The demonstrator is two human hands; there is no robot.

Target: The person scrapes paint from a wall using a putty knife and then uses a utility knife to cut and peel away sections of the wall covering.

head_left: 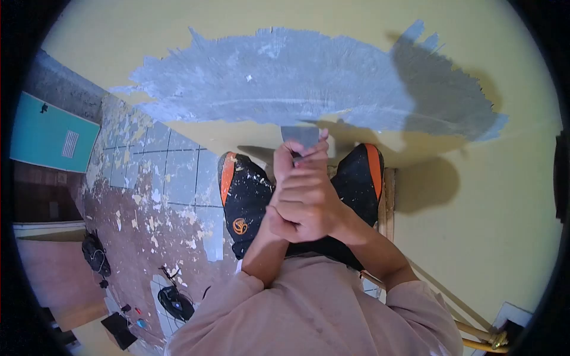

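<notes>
A scraper with a wide, flat metal blade [300, 136] points away from me, its edge at the lower border of a bare grey patch [309, 77] on the yellow wall. My left hand [303, 157] is closed around the scraper near the blade, with fingertips close to the metal. Right behind it, my right hand [301, 204] is closed in a fist, overlapping the left hand and wrist. Most of the handle is hidden by the hands. Jagged paint edges border the grey patch.
Yellow paint [487, 178] surrounds the patch. Paint flakes litter the tiled floor [178, 172] on the left. A teal panel [56, 132], a black bag [95, 254] and a coiled black cable [176, 304] lie leftward. Wooden poles [389, 199] stand at the right.
</notes>
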